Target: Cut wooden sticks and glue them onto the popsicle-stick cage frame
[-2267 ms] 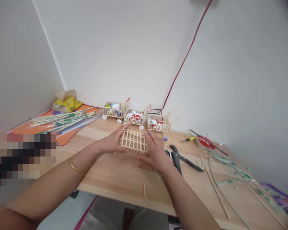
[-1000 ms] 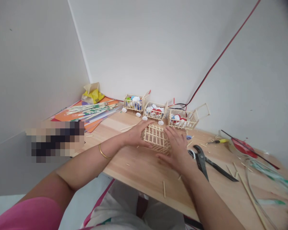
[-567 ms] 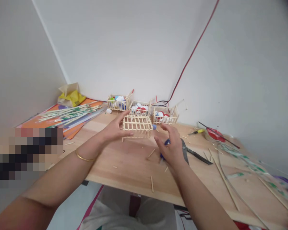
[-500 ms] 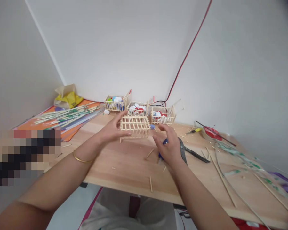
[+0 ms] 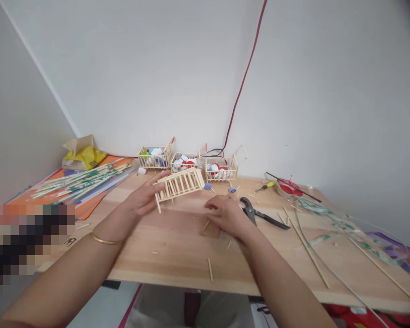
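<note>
stick basket (image 5: 181,183) now tilted in left hand (image 5: 144,196) alone, not both; right hand (image 5: 229,214) freed, half-curled by pliers (image 5: 248,209); whether holding anything, cannot tell.

A single head-worn camera looks forward and down from near the light-brown wooden tabletop (image 5: 181,237) in the lower frame. It faces a pale-grey wall (image 5: 150,68) filling the upper half.

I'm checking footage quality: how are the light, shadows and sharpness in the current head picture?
All from the head view: light is soft and even across the wall, without strong glare; a soft shadow lies on the table beneath the right hand; slats of the stick basket are readable, the purple item looks smeared; the upper right corner darkens.
</note>
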`<state>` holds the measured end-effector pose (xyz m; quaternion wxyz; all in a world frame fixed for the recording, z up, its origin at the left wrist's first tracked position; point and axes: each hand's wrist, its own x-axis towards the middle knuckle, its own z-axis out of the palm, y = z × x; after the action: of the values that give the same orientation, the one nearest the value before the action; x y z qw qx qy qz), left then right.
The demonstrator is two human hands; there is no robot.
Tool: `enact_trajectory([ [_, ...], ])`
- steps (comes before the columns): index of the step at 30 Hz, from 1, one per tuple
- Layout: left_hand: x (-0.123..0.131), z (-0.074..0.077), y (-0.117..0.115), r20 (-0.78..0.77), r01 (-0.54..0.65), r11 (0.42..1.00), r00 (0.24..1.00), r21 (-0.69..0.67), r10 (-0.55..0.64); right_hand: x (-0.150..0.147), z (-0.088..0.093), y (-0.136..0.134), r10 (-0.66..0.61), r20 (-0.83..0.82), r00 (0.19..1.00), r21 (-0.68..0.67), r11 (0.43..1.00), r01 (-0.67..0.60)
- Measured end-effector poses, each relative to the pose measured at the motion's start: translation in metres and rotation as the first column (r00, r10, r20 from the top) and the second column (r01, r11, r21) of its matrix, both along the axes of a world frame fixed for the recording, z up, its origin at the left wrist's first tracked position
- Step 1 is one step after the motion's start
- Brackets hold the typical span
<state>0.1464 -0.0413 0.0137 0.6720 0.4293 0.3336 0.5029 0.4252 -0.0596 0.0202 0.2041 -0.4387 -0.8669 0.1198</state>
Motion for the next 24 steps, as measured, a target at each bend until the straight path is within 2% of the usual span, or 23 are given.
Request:
enact_trajectory([
  [3, -0.0004, 0.0000, 0.0003, 0.019, 0.076, 0.997, 0.997, -0.011, -0.075, -0.0001, -0.0027, -0.0009, 0.094, 0.140, 0.986, -0.050, 0.995, -0.087],
  [6, 0.0001, -0.0010, 0.0002, -0.001, 0.080, 0.997, 0.997, 0.003, -0.080, -0.0002, -0.0046, -0.0006, 0.116, 0.200, 0.973, -0.065, 0.992, -0.105],
  [10, 0.0019, -0.0031, 0.0004, -0.052, 0.016, 0.999, 0.999, 0.039, -0.014, 0.0013, -0.0052, 0.0010, 0.036, 0.162, 0.986, -0.038, 0.999, -0.030],
  [13, 0.0046, -0.0043, 0.0006, -0.191, -0.072, 0.990, 0.977, 0.125, 0.096, 0.0027, -0.0055, 0.0013, 0.039, 0.158, 0.987, -0.054, 0.998, -0.030],
  [16, 0.0063, -0.0052, 0.0002, -0.357, -0.089, 0.957, 0.915, 0.276, 0.188, 0.0039, -0.0054, 0.0010, 0.056, 0.189, 0.980, -0.085, 0.996, -0.040],
  [18, 0.0061, -0.0052, -0.0011, -0.473, -0.056, 0.927, 0.848, 0.370, 0.240, 0.0052, -0.0050, 0.0018, -0.009, 0.205, 0.979, -0.073, 0.997, 0.024],
  [22, 0.0050, -0.0021, -0.0055, -0.660, 0.057, 0.858, 0.665, 0.511, 0.349, 0.0090, -0.0041, 0.0062, -0.181, 0.178, 0.967, -0.007, 0.983, 0.186],
  [24, 0.0055, 0.0000, -0.0073, -0.694, 0.112, 0.839, 0.625, 0.532, 0.357, 0.0095, -0.0032, 0.0079, -0.216, 0.123, 0.969, 0.010, 0.976, 0.216],
])
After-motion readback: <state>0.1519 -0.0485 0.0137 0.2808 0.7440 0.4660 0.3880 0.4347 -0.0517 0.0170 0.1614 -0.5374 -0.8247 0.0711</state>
